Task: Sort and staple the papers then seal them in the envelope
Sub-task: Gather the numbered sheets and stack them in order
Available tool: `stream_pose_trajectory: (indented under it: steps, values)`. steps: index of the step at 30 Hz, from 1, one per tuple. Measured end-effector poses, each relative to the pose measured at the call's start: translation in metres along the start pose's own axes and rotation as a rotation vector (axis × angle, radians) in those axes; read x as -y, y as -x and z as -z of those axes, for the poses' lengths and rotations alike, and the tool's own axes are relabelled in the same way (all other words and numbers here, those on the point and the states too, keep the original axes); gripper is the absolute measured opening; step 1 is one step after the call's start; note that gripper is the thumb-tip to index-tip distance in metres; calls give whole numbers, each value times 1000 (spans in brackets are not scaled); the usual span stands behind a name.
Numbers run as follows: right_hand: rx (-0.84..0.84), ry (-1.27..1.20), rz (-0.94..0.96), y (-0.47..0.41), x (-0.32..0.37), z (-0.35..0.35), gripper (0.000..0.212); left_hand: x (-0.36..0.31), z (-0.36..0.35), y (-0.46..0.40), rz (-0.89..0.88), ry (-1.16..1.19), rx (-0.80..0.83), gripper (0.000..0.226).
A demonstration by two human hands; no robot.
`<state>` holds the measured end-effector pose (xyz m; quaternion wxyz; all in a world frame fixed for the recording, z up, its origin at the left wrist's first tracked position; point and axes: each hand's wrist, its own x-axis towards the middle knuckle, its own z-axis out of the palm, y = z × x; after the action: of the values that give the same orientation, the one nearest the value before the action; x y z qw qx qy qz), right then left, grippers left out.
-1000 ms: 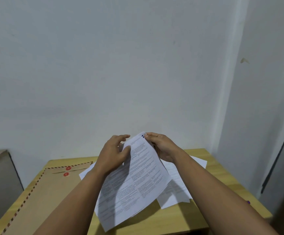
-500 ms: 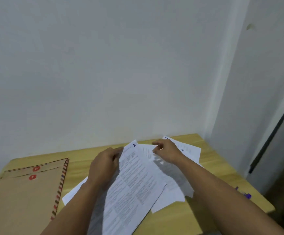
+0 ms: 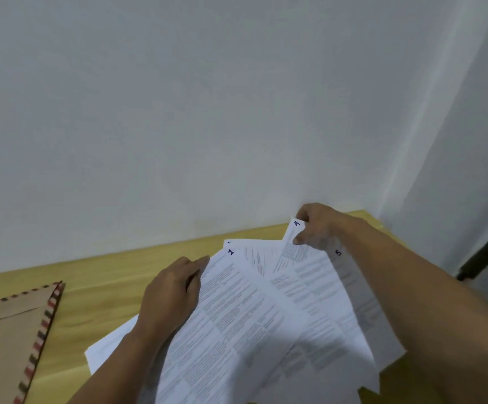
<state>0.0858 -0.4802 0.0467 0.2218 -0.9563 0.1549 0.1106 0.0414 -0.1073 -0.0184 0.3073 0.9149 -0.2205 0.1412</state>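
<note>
Several printed white sheets lie fanned on the wooden table (image 3: pixel 106 275), each with a blue handwritten number at its top corner. My left hand (image 3: pixel 173 290) grips the left edge of the sheet numbered 2 (image 3: pixel 231 310). My right hand (image 3: pixel 318 225) pinches the top corner of the sheet numbered 4 (image 3: pixel 293 249) and lifts it. A sheet numbered 5 (image 3: pixel 350 287) lies under my right forearm. A brown envelope (image 3: pixel 6 336) with a red and dark striped border lies flat at the left. No stapler is in view.
A plain grey wall rises right behind the table's far edge. The table's far right corner (image 3: pixel 374 220) sits by a wall corner, with a dark vertical strip (image 3: pixel 484 255) beyond it. One blank sheet (image 3: pixel 111 345) sticks out under my left forearm.
My right hand has moved back and right and picked up the corner of sheet 4. My left hand keeps hold of sheet 2. The view has shifted right, so less of the envelope shows.
</note>
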Motion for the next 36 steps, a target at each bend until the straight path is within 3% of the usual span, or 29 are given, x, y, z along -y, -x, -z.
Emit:
stream_pose_trajectory:
  steps: [6,10,15,23,26,31,36]
  values:
    - [7,-63,17,2,4,6,43,-3,-1,2,8,12,-19,43]
    - [-176,-90,-56,8,6,1,9,-9,2,4,16,5,-37,45]
    - [-371,-230,8,27,18,13,31,-24,18,8,3,3,-89,50]
    - [-563,-369,260,105,71,67,16,-81,89,18,-88,2,-218,40]
    - [-623,-393,340,144,98,92,18,-97,122,24,-138,-18,-234,49]
    - [-626,-509,459,201,141,119,18,-119,177,39,-192,-62,-300,51]
    - [-442,-791,662,247,175,124,20,-138,221,55,-238,-60,-388,55]
